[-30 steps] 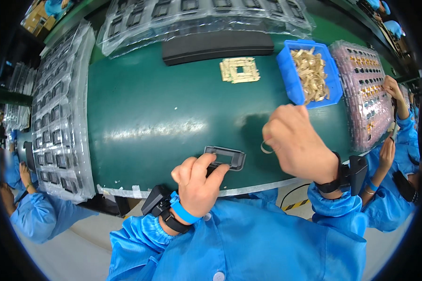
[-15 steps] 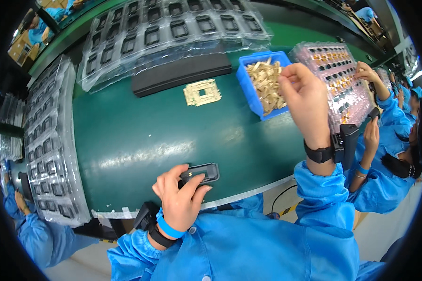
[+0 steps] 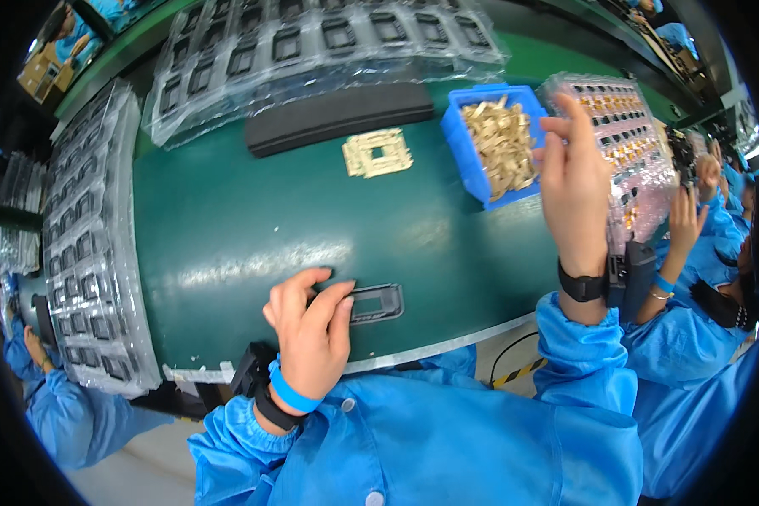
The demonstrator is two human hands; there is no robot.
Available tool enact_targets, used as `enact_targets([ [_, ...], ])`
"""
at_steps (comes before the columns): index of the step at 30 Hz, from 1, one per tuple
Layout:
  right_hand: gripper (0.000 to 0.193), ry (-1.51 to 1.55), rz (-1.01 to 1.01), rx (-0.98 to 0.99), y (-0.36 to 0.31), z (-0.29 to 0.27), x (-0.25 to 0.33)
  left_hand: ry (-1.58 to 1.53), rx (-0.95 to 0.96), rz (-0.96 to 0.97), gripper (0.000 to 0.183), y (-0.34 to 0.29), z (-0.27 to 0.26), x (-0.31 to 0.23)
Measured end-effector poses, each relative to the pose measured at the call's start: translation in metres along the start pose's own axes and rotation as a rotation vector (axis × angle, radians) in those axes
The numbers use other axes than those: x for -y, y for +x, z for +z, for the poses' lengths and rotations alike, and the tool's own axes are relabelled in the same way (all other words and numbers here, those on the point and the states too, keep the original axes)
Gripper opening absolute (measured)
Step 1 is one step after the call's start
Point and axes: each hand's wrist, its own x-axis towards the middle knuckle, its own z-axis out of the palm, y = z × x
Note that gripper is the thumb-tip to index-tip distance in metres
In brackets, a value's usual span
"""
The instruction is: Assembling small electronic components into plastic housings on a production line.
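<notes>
Dark rectangular part (image 3: 394, 301) is being pinched at its left end by the left hand (image 3: 308, 325), lower centre of view, against the green work surface (image 3: 228, 219); thumb and forefinger are being set narrow. Whether the part is being rested or lifted can't be told. Right hand (image 3: 578, 185) is being held up at upper right, by the right edge of the blue bin (image 3: 465, 156) of tan strips (image 3: 502, 148); its fingers are being partly spread, forefinger raised, but whether a strip is being gripped can't be told. For clean handling, the part is best being gripped by its rim only, with the central opening being left untouched. Strips are being heaped loose and crossed, so any pick is best being made singly, by one end, with tangling being checked. Black wrist unit (image 3: 637, 277) is being worn close to the pink tray (image 3: 624, 118) in view, so snagging is probably being risked. Pale stack (image 3: 358, 158), upper centre, is being touched by neither hand.
</notes>
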Motion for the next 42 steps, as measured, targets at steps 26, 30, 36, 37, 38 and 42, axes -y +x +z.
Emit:
enact_targets([
  [26, 0.011, 0.417, 0.199, 0.561, -0.11, 0.038, 0.091, -0.047, 0.039, -0.095, 0.044, 0.003, 0.012, -0.004],
  [30, 0.015, 0.407, 0.169, 0.642, -0.109, 0.028, 0.093, -0.009, -0.032, -0.008, 0.038, 0.014, 0.011, -0.002],
  [36, 0.008, 0.295, 0.099, 0.551, -0.094, 0.032, 0.078, 0.017, 0.052, 0.09, 0.035, 0.025, 0.007, 0.0],
  [37, 0.009, 0.292, 0.025, 0.506, -0.094, 0.034, 0.077, 0.019, 0.055, 0.086, 0.035, 0.023, 0.007, 0.001],
  [38, 0.016, 0.287, -0.059, 0.507, -0.092, 0.035, 0.075, 0.031, 0.01, 0.083, 0.038, 0.02, 0.008, 0.002],
  [42, 0.02, 0.292, -0.198, 0.57, -0.092, 0.042, 0.076, -0.006, -0.01, 0.026, 0.058, 0.005, 0.002, -0.002],
])
